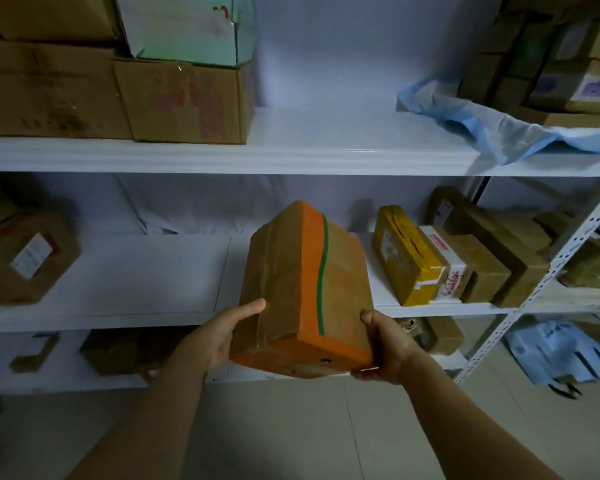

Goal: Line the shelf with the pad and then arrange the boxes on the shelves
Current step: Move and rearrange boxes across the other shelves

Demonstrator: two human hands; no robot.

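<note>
both hands hold orange-taped box before yellow parcel.

two hands: the left hand and the right hand. one box with orange tape between them. three boards show in the near rack: the top shelf, the middle shelf and the bottom shelf. four boxes sit at the left of the top shelf: three brown boxes and one pale green box. one crumpled blue pad lies at its right; the stacked boxes there are too blurred to count. the middle shelf carries one labelled brown box at the left and one yellow box at the right, with at least three brown parcels beside it.
</note>
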